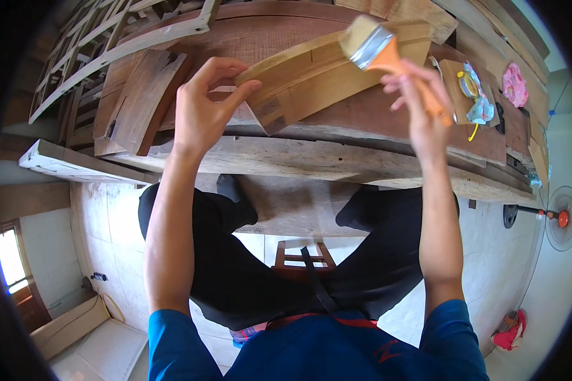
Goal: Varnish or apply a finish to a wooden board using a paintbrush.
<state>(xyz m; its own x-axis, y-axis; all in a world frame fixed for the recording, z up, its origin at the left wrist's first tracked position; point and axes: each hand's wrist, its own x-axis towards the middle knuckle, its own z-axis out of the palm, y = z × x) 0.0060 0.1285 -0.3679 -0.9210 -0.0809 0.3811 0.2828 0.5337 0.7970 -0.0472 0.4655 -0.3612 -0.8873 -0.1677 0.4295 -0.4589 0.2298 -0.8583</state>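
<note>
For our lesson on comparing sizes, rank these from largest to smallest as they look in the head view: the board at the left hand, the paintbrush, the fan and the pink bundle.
1. Board
2. Paintbrush
3. Fan
4. Pink bundle
The fan seems farther off, so its real rank is unsure.

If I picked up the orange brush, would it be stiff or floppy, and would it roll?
Mostly stiff, I think: the brush's handle looks thick and solid. Its pale bristles would probably bend when pushed, since they look like bunched hairs. It likely wouldn't roll far, because its metal band is wide.
</note>
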